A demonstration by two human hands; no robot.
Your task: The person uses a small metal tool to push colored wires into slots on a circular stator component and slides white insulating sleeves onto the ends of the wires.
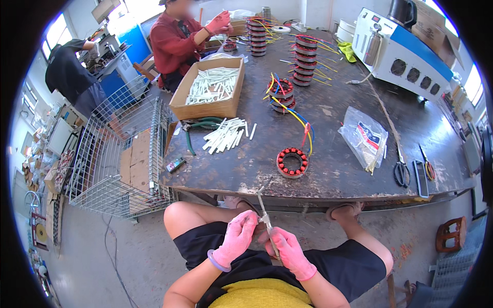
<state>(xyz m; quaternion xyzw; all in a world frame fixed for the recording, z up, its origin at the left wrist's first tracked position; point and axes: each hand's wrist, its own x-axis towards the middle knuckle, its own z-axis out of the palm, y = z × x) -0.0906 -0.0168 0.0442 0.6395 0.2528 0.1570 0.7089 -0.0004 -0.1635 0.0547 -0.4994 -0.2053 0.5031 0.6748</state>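
Both my hands wear pink gloves and are held over my lap, in front of the table edge. My right hand (290,251) is wrapped round the lower part of a slim grey metal tool (263,205) with a thin, bent tip. The tool points up toward the table. My left hand (240,233) is pinched close beside a small pale piece midway along the tool; what its fingers hold is hidden. Beyond the tip, a wound stator ring (292,162) with red coils lies on the table, its yellow, blue and red leads trailing back.
White sticks (228,135) lie beside green-handled pliers (204,123) and a cardboard box (213,110) of similar sticks. Stacked stators (305,60) stand farther back. A plastic bag (363,138), scissors (401,172) and a white-blue machine (405,54) are at right. Another gloved person (177,43) works behind the box.
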